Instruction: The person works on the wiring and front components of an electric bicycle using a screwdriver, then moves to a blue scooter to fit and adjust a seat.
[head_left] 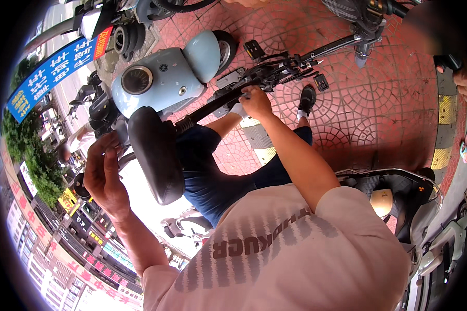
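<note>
A black padded saddle [155, 158] stands at the left on a dark bicycle frame [213, 106], which runs away up to the right. My left hand [108, 179] is raised just left of the saddle, its fingers bent and apart from the thumb, with nothing seen in it. My right hand [257, 103] is at the middle of the frame with its fingers pinched together. What lies between those fingertips is too small to name. Beyond this hand are the crank area [285, 70] and two black pedals, one [253, 50] far and one [321, 82] to the right.
A light blue scooter [163, 78] stands close beyond the frame. A blue banner [57, 75] and stacked tyres [129, 40] are at the far left. Red patterned paving [358, 119] spreads to the right, bordered by a yellow and black kerb strip [445, 124]. Another parked scooter [399, 202] stands right.
</note>
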A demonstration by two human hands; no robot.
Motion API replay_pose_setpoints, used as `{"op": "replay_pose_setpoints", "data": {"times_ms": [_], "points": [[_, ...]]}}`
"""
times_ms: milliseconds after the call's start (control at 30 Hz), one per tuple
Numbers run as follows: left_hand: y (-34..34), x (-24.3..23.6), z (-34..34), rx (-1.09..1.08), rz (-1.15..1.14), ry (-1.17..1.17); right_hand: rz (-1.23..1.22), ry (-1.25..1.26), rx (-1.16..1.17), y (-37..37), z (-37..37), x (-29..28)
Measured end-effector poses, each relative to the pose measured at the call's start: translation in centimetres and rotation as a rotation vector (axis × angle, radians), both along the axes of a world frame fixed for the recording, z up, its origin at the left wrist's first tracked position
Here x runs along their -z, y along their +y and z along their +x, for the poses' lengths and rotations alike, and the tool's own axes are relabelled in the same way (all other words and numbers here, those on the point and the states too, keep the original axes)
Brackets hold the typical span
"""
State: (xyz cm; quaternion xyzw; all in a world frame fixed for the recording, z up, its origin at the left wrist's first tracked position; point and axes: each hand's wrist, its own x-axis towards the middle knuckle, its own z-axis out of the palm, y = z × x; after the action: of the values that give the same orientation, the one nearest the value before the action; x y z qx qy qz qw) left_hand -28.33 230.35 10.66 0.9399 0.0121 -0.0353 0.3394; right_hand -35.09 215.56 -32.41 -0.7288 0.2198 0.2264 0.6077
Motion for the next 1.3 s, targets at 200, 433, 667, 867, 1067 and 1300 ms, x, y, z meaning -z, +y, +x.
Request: {"op": "replay_pose_setpoints", "data": {"times_ms": [200, 433, 667, 867, 1067, 1300], "points": [[-9.7, 2.9, 2.8, 0.676, 0.330, 0.212, 0.137, 0.152, 0.057, -2.1, -2.3, 2.1], [-12.3, 24.7, 3.5, 0.938, 1.073, 0.641, 1.031, 0.717, 0.681, 1.1, -2.1, 5.3], [-9.9, 35.6, 1.8, 0.827, 1.262, 0.797, 1.507, 0.626, 1.239, 5.1, 0.0, 8.1], [-8.0, 39.8, 2.3, 0.730, 1.207, 0.776, 1.821, 0.383, 1.552, 6.0, 3.4, 9.7], [-6.9, 40.8, 2.6, 0.701, 1.144, 0.761, 2.125, 0.142, 1.522, 7.7, 3.6, 11.8], [-3.6, 41.5, 3.3, 0.594, 0.764, 1.034, 1.414, 0.691, 1.501, 6.5, 4.6, 10.8]]}}
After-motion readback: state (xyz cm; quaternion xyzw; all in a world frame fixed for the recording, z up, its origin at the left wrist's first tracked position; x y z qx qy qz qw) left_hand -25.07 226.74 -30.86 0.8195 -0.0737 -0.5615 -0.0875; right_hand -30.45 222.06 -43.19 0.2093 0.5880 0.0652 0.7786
